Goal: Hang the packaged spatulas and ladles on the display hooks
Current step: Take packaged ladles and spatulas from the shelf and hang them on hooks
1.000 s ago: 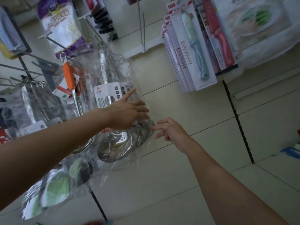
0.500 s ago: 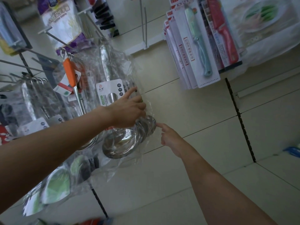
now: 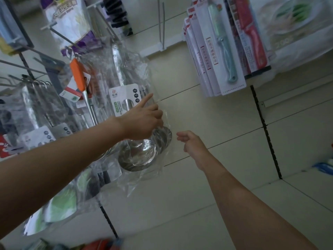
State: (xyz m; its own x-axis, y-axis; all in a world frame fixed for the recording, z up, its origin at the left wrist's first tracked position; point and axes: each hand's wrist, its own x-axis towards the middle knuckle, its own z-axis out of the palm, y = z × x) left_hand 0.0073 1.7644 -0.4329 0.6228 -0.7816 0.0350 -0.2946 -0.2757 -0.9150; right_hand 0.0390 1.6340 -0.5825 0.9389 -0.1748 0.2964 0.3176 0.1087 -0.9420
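Note:
Several steel ladles point(image 3: 138, 156) in clear plastic sleeves hang together from a display hook, the front one with a white label card point(image 3: 124, 98). My left hand point(image 3: 142, 121) lies against the front ladle's sleeve just above its bowl, index finger stretched up along the card and the other fingers bent over the plastic. My right hand point(image 3: 191, 141) hovers a little right of the ladle bowls, loosely curled and holding nothing. Left of the ladles hangs an orange-handled utensil point(image 3: 78, 76), and more bagged steel utensils point(image 3: 36, 109) hang further left.
Carded knives point(image 3: 223, 51) hang on hooks at the upper right, in front of the cream wall panels point(image 3: 216, 114). A bare double-wire hook point(image 3: 162, 24) sticks out above the ladles. Green-headed bagged utensils point(image 3: 59, 202) hang low on the left. A black slotted upright point(image 3: 266, 134) runs down the wall.
My right hand has drawn back a little from the ladle bowls and curled its fingers. My left hand stays on the front ladle's sleeve.

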